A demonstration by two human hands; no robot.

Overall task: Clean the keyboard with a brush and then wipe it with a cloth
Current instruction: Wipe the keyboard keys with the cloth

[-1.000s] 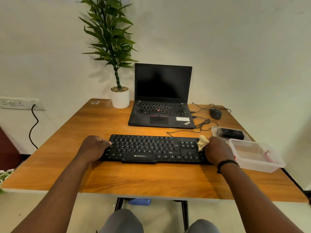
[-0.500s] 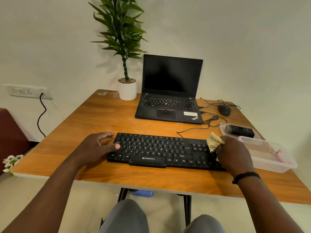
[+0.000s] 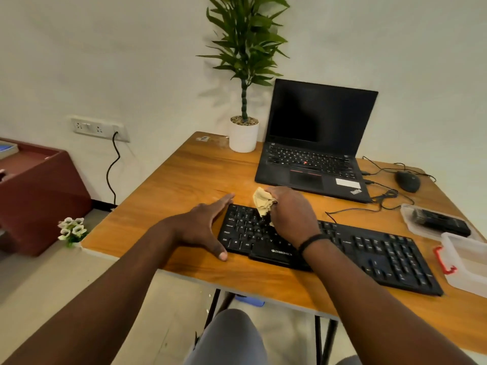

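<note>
We judge ourselves to be in the wiping stage: our right hand (image 3: 291, 214) grips a bunched tan cloth (image 3: 262, 201) in curled fingers and presses it onto the keys at the upper left part of the black keyboard (image 3: 369, 248), with part of the cloth sticking up beyond our fingertips toward the laptop (image 3: 316, 143). Our left hand (image 3: 200, 227) lies flat with fingers straight, resting on the wooden table (image 3: 184, 175) against the keyboard's left end, thumb along its near corner, apparently steadying it. The brush (image 3: 440, 221) lies well to the right of our right hand, in a shallow clear tray (image 3: 407, 216), beyond a clear plastic box (image 3: 466, 270); since it is set aside, we take the brushing to be finished, though the picture cannot confirm that. What seems left is to carry the cloth across the remaining keys to the right of our fingers. How clean the keys already are we cannot tell.
</note>
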